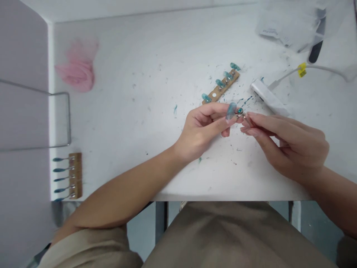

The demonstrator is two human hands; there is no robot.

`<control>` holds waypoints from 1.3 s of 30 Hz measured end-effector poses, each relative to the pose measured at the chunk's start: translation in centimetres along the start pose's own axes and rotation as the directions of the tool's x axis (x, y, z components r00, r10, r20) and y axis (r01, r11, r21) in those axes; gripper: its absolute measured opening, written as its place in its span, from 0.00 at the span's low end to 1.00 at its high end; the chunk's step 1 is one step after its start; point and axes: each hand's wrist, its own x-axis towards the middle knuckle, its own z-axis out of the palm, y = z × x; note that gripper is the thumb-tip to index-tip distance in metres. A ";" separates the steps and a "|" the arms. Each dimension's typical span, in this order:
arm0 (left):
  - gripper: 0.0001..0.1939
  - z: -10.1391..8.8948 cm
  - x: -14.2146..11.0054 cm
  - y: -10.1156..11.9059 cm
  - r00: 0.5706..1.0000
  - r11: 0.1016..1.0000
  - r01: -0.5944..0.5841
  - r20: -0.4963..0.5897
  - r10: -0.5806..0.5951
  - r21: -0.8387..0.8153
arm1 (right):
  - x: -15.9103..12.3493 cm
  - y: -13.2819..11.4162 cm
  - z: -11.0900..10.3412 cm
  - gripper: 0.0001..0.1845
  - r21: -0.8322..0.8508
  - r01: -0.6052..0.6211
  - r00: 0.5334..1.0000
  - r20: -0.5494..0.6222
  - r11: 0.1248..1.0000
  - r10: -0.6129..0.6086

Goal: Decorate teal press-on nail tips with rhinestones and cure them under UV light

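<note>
My left hand (pixel 199 130) is closed in a pinch on a glossy teal press-on nail (pixel 231 111). Just right of the nail, at the left fingertips, sits a small round teal piece with a metallic rim (pixel 240 111). My right hand (pixel 298 149) pinches a thin, pale, shiny stick-like piece (pixel 247 121), whose tip meets the round piece; its exact kind is unclear. Behind my left hand lies a wooden nail stand (pixel 214 95) carrying several teal press-on nails (pixel 220 83) on metal holders.
A white nail lamp or box-like device (pixel 269 97) with a cable lies beyond my right hand. Clear plastic bags (pixel 287 29) and a black file (pixel 316 51) are at back right. Pink cloth (pixel 79 72) lies at back left, another nail stand (pixel 76 175) at the left edge.
</note>
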 end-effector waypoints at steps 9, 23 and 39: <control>0.05 0.0 0.1 0.0 1.000 1.000 -0.006 0.004 0.006 0.018 | 0.1 0.0 -0.1 0.20 0.011 0.014 1.000 0.006 1.000 -0.014; 0.03 0.1 0.0 0.1 1.000 1.000 0.002 0.008 -0.002 -0.009 | 0.2 0.1 0.1 0.18 0.007 0.018 1.000 -0.013 1.000 -0.018; 0.04 0.1 0.0 0.1 1.000 1.000 0.004 0.011 -0.003 -0.016 | 0.4 0.6 0.1 0.17 0.064 0.071 0.997 -0.008 0.995 -0.071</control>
